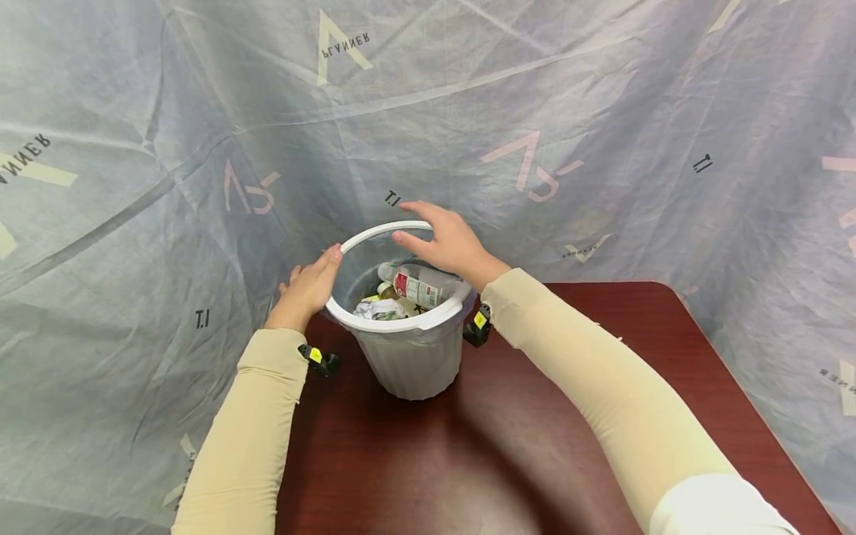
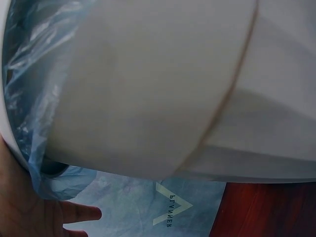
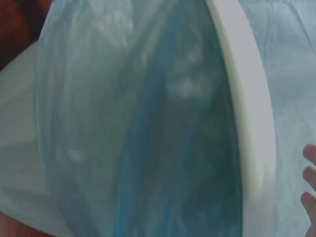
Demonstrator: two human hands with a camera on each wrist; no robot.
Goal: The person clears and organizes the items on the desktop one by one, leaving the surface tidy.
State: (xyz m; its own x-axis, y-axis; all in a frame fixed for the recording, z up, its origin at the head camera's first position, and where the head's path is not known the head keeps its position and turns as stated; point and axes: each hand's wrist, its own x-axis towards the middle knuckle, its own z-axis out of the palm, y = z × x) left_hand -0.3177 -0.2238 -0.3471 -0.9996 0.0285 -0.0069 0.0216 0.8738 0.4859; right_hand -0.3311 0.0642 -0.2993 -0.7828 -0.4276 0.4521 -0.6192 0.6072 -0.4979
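Note:
A pale ribbed trash can (image 1: pixel 414 364) stands upright on the table, its white rim ring (image 3: pixel 253 113) over a thin bluish plastic liner (image 3: pixel 98 113). Inside lie a clear plastic bottle (image 1: pixel 417 288) with a red-and-white label, crumpled paper (image 1: pixel 380 309) and other small waste. My left hand (image 1: pixel 307 288) rests against the left of the rim; in the left wrist view its fingers (image 2: pixel 81 213) stretch out straight beyond the liner's edge. Over the right back of the rim hovers my right hand (image 1: pixel 449 241), fingers spread and holding nothing.
The dark red wooden table (image 1: pixel 535 438) extends toward me and to the right, with a rounded far right corner. Grey printed sheeting (image 1: pixel 428 111) hangs close behind the can and along both sides. Each wrist wears a small black camera (image 1: pixel 478 327).

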